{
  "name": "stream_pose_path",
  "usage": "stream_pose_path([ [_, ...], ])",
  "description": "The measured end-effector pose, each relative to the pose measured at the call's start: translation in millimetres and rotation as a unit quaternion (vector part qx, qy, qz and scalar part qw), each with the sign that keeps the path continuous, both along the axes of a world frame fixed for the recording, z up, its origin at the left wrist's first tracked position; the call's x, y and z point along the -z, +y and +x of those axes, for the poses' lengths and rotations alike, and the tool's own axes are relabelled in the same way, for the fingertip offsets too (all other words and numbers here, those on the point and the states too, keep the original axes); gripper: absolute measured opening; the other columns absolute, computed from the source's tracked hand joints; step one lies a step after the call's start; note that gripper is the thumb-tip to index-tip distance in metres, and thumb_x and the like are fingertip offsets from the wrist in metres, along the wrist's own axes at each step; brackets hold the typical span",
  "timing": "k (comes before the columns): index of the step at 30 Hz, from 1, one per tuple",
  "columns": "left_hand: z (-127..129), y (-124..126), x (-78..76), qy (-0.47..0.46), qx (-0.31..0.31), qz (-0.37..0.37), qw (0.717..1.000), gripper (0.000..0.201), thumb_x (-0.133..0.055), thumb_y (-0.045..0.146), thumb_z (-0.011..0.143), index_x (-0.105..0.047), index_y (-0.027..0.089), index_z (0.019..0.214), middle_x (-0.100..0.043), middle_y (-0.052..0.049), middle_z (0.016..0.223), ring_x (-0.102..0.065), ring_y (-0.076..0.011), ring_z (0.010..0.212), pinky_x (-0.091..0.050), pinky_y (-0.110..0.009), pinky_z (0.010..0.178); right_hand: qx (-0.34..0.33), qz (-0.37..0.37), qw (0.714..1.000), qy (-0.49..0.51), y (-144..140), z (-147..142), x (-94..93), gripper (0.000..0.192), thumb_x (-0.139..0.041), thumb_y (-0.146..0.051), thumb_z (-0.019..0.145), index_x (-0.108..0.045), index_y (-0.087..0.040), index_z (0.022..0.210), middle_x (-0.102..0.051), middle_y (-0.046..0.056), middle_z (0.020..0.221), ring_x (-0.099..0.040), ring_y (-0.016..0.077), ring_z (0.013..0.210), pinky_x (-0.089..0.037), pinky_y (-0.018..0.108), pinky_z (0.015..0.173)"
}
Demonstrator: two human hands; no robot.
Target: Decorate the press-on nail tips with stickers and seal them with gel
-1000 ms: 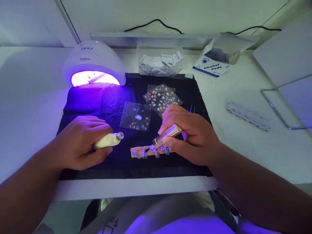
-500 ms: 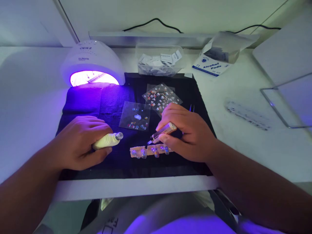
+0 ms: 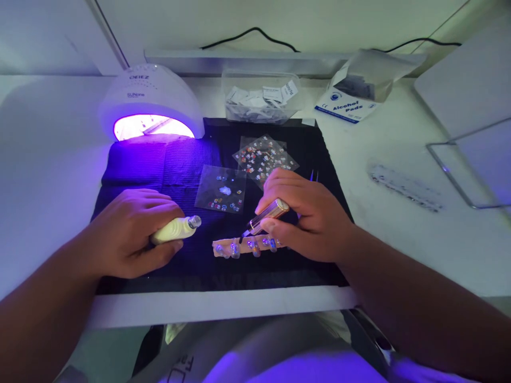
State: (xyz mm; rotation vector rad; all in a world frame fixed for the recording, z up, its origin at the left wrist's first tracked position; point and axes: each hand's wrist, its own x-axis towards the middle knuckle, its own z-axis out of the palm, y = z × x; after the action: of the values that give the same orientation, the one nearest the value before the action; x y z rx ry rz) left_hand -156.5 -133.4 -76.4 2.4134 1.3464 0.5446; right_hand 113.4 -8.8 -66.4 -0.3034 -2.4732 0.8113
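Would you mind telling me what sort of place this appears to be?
Most likely a nail-art workstation: a lit curing lamp glows violet, decal sheets lie on a dark mat, and the right hand holds a brush over a strip of painted nail tips.

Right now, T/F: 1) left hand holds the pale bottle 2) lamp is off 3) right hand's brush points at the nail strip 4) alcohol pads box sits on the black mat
1) The left hand holds the pale bottle: true.
2) The lamp is off: false, it glows purple.
3) The right hand aims its brush at the nail strip: true.
4) The alcohol pads box sits on the black mat: false, it is on the white table beyond it.
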Motion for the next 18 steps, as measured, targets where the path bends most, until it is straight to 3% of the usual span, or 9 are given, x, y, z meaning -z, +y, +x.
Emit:
stream_pose_path([
  [5, -0.2, 0.1, -0.3, 0.0, 0.003, -0.002, 1.0, 0.012, -0.052, 0.027, 0.088, -0.053, 0.019, 0.078, -0.056, -0.001, 0.065, -0.047, -0.0176, 0.057, -0.033, -0.034, 0.057, -0.04, -0.052, 0.998, 0.025, -0.8, 0.2, -1.3, 0.013, -0.056, -0.022, 0.088, -0.06, -0.019, 0.076, -0.062, 0.001, 0.064, -0.052, 0.0163, 0.068, -0.046, 0.033, 0.067],
  [8, -0.4, -0.7, -2.0, 0.001, 0.004, -0.001, 1.0, 0.011, -0.052, 0.026, 0.087, -0.053, 0.019, 0.079, -0.056, -0.001, 0.065, -0.047, -0.0177, 0.057, -0.033, -0.033, 0.057, -0.055, -0.03, 0.998, 0.026, -3.9, -3.3, 1.1, 0.01, -0.058, -0.019, 0.085, -0.06, -0.017, 0.076, -0.063, 0.002, 0.064, -0.052, 0.0157, 0.068, -0.046, 0.034, 0.069],
  [14, -0.3, -0.3, -2.6, 0.001, 0.007, 0.001, 1.0, 0.01, -0.052, 0.025, 0.088, -0.053, 0.019, 0.079, -0.058, -0.001, 0.066, -0.048, -0.0177, 0.057, -0.033, -0.034, 0.057, -0.002, 0.021, 1.0, -0.004, -1.9, -2.9, 1.7, 0.011, -0.054, -0.021, 0.087, -0.058, -0.02, 0.076, -0.062, 0.002, 0.066, -0.051, 0.0178, 0.069, -0.046, 0.036, 0.067],
  [18, -0.7, -0.5, -1.0, -0.001, 0.002, -0.006, 1.0, 0.012, -0.051, 0.026, 0.088, -0.053, 0.019, 0.079, -0.056, -0.001, 0.065, -0.046, -0.0174, 0.057, -0.033, -0.034, 0.057, 0.012, -0.031, 0.999, 0.017, -0.1, 1.9, -2.5, 0.01, -0.057, -0.023, 0.087, -0.061, -0.022, 0.078, -0.062, 0.001, 0.066, -0.053, 0.018, 0.069, -0.045, 0.036, 0.067],
])
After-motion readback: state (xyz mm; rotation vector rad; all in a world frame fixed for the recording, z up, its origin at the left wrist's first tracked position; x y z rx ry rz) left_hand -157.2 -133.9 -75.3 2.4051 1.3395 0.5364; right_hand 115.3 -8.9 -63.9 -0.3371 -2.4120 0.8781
